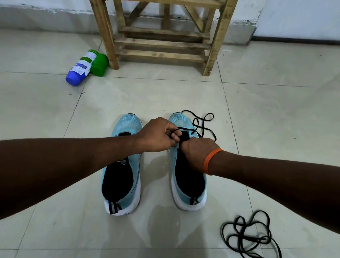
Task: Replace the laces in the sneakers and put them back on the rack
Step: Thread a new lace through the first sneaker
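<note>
**A:** From the head camera, how are the hands placed?

**B:** Both forearms reach forward and meet over the right sneaker (pixel 188 180). The left hand (pixel 157 135) comes in from the left, knuckles up. Its fingers are curled and pinch a small loop of the black lace (pixel 201 123) above the front of the tongue. The right hand (pixel 197 152) is just beside it, almost touching, with its back to the camera.

**A:** Is the right hand gripping anything?

**B:** I can't tell. Its fingers bend down toward the shoe's opening and are hidden behind the hand. (An orange band (pixel 212 160) sits on that wrist.)

**A:** And the lace itself?

**B:** One strand runs from the left hand's pinch across the top of the shoe. The rest trails in loose loops over the toe and onto the tiled floor (pixel 282 114) to its right.

**A:** And the shoes?

**B:** They are pale blue with white soles and dark insides. They stand side by side on the floor, toes pointing away. The left sneaker (pixel 122 165) shows no lace.

**A:** Anything else?

**B:** A second black lace (pixel 252 239) lies tangled on the floor, near the right forearm. The wooden rack (pixel 163 42) stands against the wall, well beyond the shoes. A blue-capped bottle (pixel 81 68) lies beside a green cup (pixel 100 64) at its left leg.
</note>
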